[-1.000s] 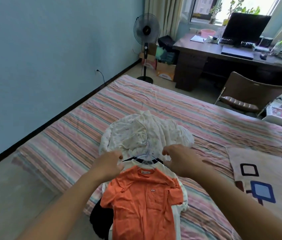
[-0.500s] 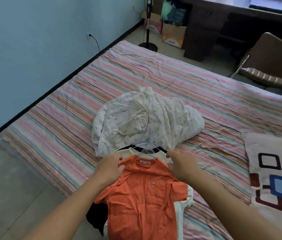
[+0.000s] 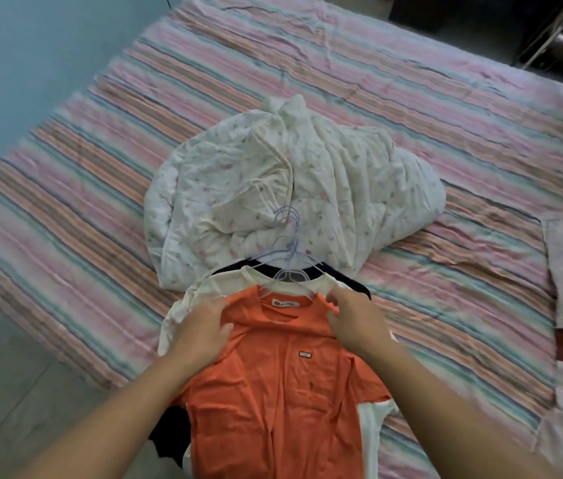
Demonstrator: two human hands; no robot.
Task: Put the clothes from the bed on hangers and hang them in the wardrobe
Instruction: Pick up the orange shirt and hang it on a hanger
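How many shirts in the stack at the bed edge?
3 visible: orange shirt on top under both hands, cream shirt beneath it, black shirt at the bottom, showing at collar and lower left. More may be hidden underneath.

My left hand (image 3: 204, 328) and right hand (image 3: 356, 321) rest on the shoulders of the orange T-shirt (image 3: 280, 392), topmost of a stack on hangers (image 3: 288, 252). At twelve o'clock lies a crumpled white quilt (image 3: 287, 188) on the striped bed (image 3: 445, 140).
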